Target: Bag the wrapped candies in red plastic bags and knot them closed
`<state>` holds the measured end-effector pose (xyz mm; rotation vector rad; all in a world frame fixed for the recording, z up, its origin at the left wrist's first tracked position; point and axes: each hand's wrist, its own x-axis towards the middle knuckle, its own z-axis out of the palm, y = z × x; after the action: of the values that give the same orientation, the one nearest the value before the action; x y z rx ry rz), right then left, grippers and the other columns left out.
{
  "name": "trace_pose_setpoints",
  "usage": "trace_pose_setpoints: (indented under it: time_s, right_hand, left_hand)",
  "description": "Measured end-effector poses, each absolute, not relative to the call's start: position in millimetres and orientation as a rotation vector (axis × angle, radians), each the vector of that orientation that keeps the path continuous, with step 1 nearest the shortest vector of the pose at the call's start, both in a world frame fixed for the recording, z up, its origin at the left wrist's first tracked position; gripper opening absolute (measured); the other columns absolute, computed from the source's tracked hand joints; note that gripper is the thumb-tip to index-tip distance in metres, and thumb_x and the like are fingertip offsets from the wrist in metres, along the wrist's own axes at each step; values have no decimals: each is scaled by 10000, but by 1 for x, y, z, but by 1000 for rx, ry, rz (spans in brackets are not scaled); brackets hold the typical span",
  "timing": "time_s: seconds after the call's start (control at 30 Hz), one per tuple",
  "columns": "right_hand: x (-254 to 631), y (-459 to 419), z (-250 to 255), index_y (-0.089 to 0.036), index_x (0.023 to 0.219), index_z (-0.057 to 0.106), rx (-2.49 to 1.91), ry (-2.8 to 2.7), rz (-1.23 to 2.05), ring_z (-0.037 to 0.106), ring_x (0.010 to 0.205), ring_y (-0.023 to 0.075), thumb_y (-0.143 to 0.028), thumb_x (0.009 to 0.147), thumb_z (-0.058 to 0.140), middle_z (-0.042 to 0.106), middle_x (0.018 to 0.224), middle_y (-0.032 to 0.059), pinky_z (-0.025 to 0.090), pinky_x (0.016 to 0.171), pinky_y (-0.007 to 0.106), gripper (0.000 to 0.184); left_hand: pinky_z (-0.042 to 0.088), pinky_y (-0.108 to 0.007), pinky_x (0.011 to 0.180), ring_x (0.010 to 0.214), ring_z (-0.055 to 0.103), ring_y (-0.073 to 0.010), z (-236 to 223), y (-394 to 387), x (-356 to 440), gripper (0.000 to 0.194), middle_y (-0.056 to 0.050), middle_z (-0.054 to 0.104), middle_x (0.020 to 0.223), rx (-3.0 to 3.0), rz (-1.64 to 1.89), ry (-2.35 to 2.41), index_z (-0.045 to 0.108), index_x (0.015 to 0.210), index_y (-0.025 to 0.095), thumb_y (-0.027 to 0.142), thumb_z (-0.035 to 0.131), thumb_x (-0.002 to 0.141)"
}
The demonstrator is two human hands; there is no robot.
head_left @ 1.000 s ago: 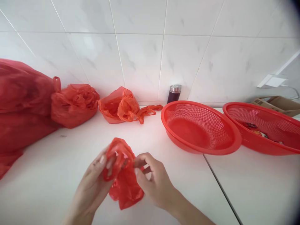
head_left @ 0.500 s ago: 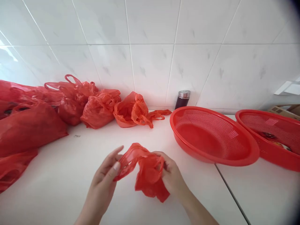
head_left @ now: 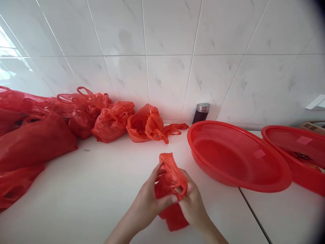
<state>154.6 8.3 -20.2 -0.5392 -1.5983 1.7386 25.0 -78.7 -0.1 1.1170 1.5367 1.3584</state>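
Note:
A crumpled red plastic bag (head_left: 170,176) is bunched between both my hands above the white counter (head_left: 101,189). My left hand (head_left: 149,200) wraps its left side, thumb pressing across the front. My right hand (head_left: 191,200) closes on its right side, with a loose flap of the bag hanging below the fingers. Right of the hands stands an empty red perforated basket (head_left: 238,157).
Several filled red plastic bags (head_left: 111,120) lie along the tiled wall at the left, with a limp one (head_left: 149,127) at the middle. A dark flask with a steel cap (head_left: 201,113) stands by the wall. A second red basket (head_left: 297,152) sits at the right edge.
My hands have come together and moved right, squeezing the stretched bag into a tighter bunch. The view has also tilted up and left, showing more bags.

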Motion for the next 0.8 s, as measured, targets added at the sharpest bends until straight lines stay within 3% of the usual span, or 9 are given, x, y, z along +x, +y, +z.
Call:
trace_pose_setpoints:
  time_s: [0.1, 0.2, 0.33, 0.43, 0.53, 0.67, 0.8]
  right_hand:
    - [156, 5, -20, -283, 1167, 604, -457, -1672, 1781, 627, 983, 230, -276, 871, 605, 649, 1110, 64, 528, 853, 365, 296]
    - [158, 8, -23, -286, 1145, 611, -504, -1626, 1805, 618, 917, 201, -288, 864, 615, 642, 992, 37, 510, 846, 345, 281]
    - [161, 21, -27, -259, 1062, 601, -606, -1288, 1915, 580, 733, 146, -333, 775, 716, 581, 841, -3, 501, 688, 277, 318]
    - [166, 29, -26, -241, 912, 570, -578, -1030, 1952, 541, 707, 115, -297, 761, 728, 547, 823, -22, 467, 638, 229, 226]
    - [169, 30, -18, -227, 822, 527, -483, -887, 2042, 512, 688, 98, -267, 768, 728, 510, 811, -32, 452, 624, 211, 212]
    - [172, 26, -2, -247, 862, 495, -479, -762, 2124, 527, 697, 111, -282, 754, 735, 511, 850, -26, 461, 634, 229, 266]
    - [181, 33, 14, -238, 832, 492, -510, -1039, 2015, 453, 632, 109, -289, 775, 687, 462, 767, -29, 418, 590, 222, 209]
  left_hand:
    - [526, -387, 785, 900, 655, -271, -4, -69, 24, 282, -74, 701, 935, 826, 1446, 1528, 671, 984, 226, 457, 617, 831]
    - [502, -346, 632, 697, 607, -229, -8, -69, 11, 190, -22, 643, 714, 783, 1537, 1421, 640, 736, 222, 406, 670, 767]
    - [484, -252, 537, 610, 563, -152, -14, -76, -11, 133, 6, 640, 691, 439, 1813, 1337, 633, 706, 198, 261, 742, 665]
    - [529, -239, 566, 626, 609, -141, -15, -78, -33, 43, -6, 676, 714, 149, 1960, 1301, 659, 750, 167, 181, 622, 734]
    - [548, -226, 596, 644, 640, -130, -15, -82, -51, 160, -8, 692, 728, -104, 2071, 1259, 662, 786, 152, 86, 516, 778]
    - [494, -238, 501, 582, 622, -157, -24, -96, -60, 56, 9, 657, 664, -152, 1924, 1423, 624, 796, 181, 220, 584, 802]
    - [512, -300, 643, 808, 646, -227, -29, -110, -53, 299, -14, 670, 892, 383, 1795, 1870, 611, 964, 232, 401, 697, 732]
